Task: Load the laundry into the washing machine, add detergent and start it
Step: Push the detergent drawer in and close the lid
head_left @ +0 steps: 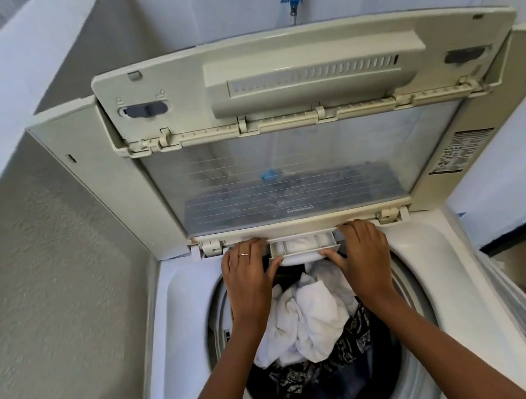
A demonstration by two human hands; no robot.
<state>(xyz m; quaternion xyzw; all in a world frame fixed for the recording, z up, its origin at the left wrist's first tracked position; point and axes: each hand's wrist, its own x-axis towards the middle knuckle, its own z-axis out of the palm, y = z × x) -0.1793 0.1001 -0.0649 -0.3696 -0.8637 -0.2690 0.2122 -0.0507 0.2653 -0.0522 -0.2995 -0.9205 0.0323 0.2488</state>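
Near to far. Drum (411, 284) is loaded: white laundry (309, 319) on top, dark patterned pieces (354, 334) under and beside it. Load step looks done.

Both your hands are at the detergent drawer (304, 246) on the back rim, just under the raised lid (317, 166). Left hand (251, 273): fingers flat on the rim left of the drawer, thumb against its front edge, not clamped on anything. Right hand (364, 256): same on the right side, thumb tip on the drawer front. The drawer is part open with white in the tray; powder or cloth, can't tell.

Advice: push or pull with both thumbs evenly so the drawer runs straight and doesn't jam. Keep the white cloth clear of the drawer lip. No detergent container is visible in this view. Seat the drawer fully before you drop the lid.
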